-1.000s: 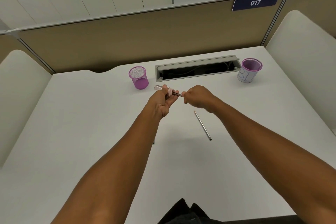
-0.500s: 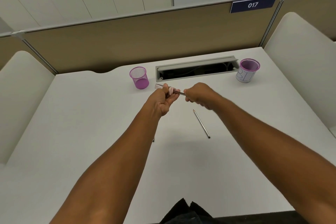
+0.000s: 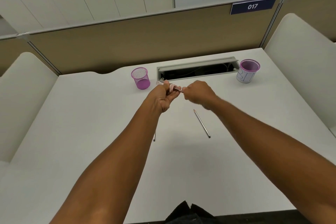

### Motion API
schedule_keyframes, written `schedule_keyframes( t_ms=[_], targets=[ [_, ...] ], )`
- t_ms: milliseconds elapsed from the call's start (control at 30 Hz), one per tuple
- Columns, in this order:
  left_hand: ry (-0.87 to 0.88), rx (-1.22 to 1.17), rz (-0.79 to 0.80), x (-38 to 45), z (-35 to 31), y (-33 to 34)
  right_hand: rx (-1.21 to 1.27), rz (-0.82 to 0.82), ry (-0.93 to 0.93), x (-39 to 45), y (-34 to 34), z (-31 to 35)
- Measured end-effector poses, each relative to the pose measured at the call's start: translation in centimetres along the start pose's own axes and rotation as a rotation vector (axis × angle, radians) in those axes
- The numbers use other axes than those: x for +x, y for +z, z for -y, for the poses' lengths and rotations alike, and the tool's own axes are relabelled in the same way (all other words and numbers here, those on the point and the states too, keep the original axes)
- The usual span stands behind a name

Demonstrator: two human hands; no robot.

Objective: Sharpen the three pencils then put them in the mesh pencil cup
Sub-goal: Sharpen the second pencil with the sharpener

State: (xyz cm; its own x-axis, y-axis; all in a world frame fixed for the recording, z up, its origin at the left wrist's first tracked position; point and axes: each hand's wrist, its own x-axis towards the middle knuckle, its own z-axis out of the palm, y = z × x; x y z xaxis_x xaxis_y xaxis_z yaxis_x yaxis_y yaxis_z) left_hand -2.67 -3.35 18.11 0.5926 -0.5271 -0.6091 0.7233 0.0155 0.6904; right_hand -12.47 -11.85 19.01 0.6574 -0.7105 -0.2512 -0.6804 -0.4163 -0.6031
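Nearest me, a loose pencil (image 3: 201, 123) is lying on the white desk (image 3: 91, 132) at five o'clock of my hands, and another pencil end (image 3: 154, 136) is peeking from under my left forearm, both waiting. My left hand (image 3: 164, 96) is curling round the pink sharpener (image 3: 171, 87) to steady it while my right hand (image 3: 197, 92) is pinching the third pencil (image 3: 178, 90) to feed it in. Farther off, at eleven o'clock, the mesh pencil cup (image 3: 140, 78) is standing ready.

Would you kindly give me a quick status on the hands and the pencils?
Left hand grips sharpener, right hand grips pencil in it. Two pencils on desk. Mesh cup empty, path clear.
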Motion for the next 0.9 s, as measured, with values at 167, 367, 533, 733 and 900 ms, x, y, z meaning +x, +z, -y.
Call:
schedule_keyframes(
  t_ms=[167,367,533,733,900],
  targets=[
    [0.002,0.005,-0.008,-0.2,0.2,0.0,0.216,0.274,0.095,-0.1,-1.5,0.3],
    [0.028,-0.004,-0.030,-0.3,0.3,-0.2,-0.209,-0.070,-0.218,-0.2,0.2,-1.8],
    [0.005,-0.023,-0.062,-0.6,0.6,0.0,-0.503,-0.421,-0.482,-1.8,2.4,-2.3],
    [-0.038,0.011,-0.067,-1.0,0.9,-0.5,0.211,0.188,0.206,-0.2,0.2,-0.4],
    [-0.031,0.004,-0.100,-0.6,0.7,-0.7,0.038,0.181,0.021,-0.1,1.0,-0.7]
  ],
)
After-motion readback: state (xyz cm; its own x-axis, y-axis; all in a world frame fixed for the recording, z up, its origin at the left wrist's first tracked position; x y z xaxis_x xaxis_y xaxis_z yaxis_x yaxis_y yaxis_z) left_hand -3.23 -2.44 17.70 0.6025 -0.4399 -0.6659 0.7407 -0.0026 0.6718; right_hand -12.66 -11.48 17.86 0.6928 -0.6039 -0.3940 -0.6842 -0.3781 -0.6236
